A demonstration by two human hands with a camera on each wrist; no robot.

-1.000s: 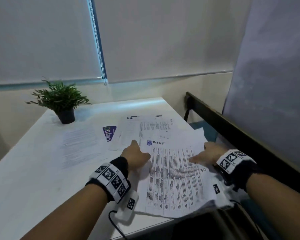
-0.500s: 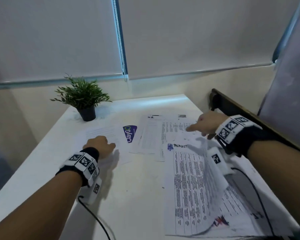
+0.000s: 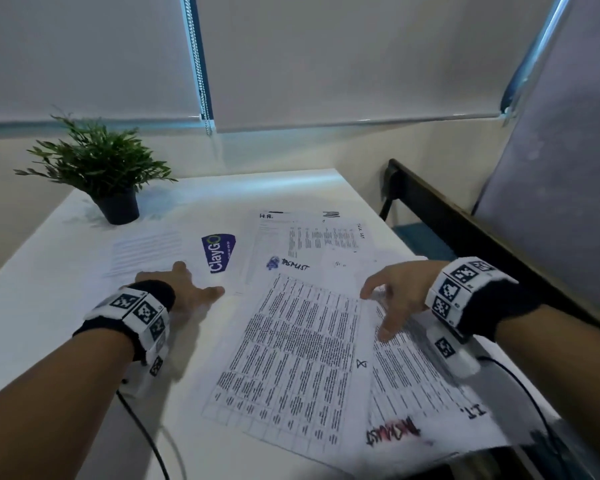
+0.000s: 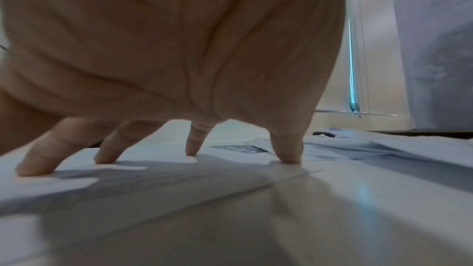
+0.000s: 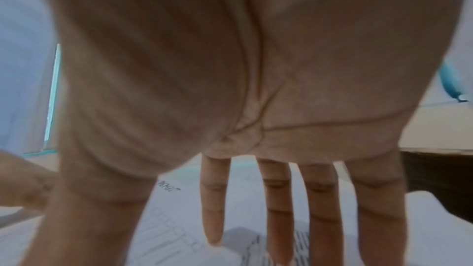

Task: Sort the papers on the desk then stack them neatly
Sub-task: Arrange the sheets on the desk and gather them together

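Both hands grip nothing: left hand (image 3: 191, 289) spreads fingertips (image 4: 287, 157) on a sheet (image 3: 142, 251), right hand (image 3: 397, 292) hovers open-fingered over light, floppy, slippery papers (image 3: 291, 358), best pinched at an edge.

The tabletop (image 3: 66, 341) is a smooth white laminate with a soft sheen, catching a pale streak of light in the left wrist view. The papers (image 3: 291, 358) are thin matt white sheets printed in black, one of them curling up at its edge near the right side. The logo sheet (image 3: 219, 252) carries a flat purple print. The plant (image 3: 97, 164) looks like plastic, though the view is too soft to be sure, and its pot (image 3: 118, 209) is dark and matt. The roller blinds (image 3: 326, 57) are matt woven cloth with a beaded metal chain (image 3: 201, 81). The wristbands (image 3: 465, 292) are black fabric with white printed panels.
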